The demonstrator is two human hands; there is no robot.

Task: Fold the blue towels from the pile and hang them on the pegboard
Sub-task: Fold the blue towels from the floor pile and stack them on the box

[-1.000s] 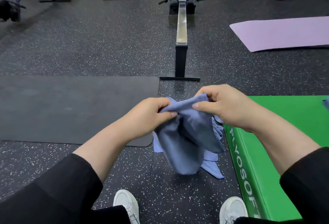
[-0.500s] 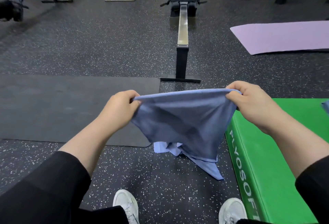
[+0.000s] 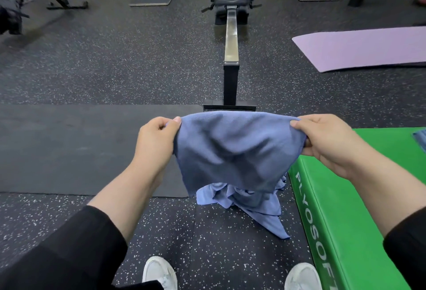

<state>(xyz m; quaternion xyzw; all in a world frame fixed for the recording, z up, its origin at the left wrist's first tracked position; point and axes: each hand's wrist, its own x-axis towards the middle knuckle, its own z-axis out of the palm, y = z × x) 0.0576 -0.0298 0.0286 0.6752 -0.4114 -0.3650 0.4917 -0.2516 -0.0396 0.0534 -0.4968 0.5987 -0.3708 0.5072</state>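
Note:
A blue towel (image 3: 232, 149) hangs spread between my hands at waist height. My left hand (image 3: 156, 137) pinches its upper left corner and my right hand (image 3: 327, 142) pinches its upper right corner. Below it, a crumpled pile of blue towels (image 3: 253, 206) lies on the speckled floor beside the green box. Another bit of blue cloth (image 3: 420, 137) shows at the right edge on top of the green box. No pegboard is in view.
A green plyo box (image 3: 345, 220) stands at my right. A black mat (image 3: 69, 147) lies to the left, a purple mat (image 3: 368, 47) at the far right. A rowing machine (image 3: 231, 36) runs straight ahead. My white shoes (image 3: 159, 273) are below.
My hands have drawn apart from a bunched hold, stretching the towel out flat between them. The towel's top edge now bows up slightly and the view has tilted a little.

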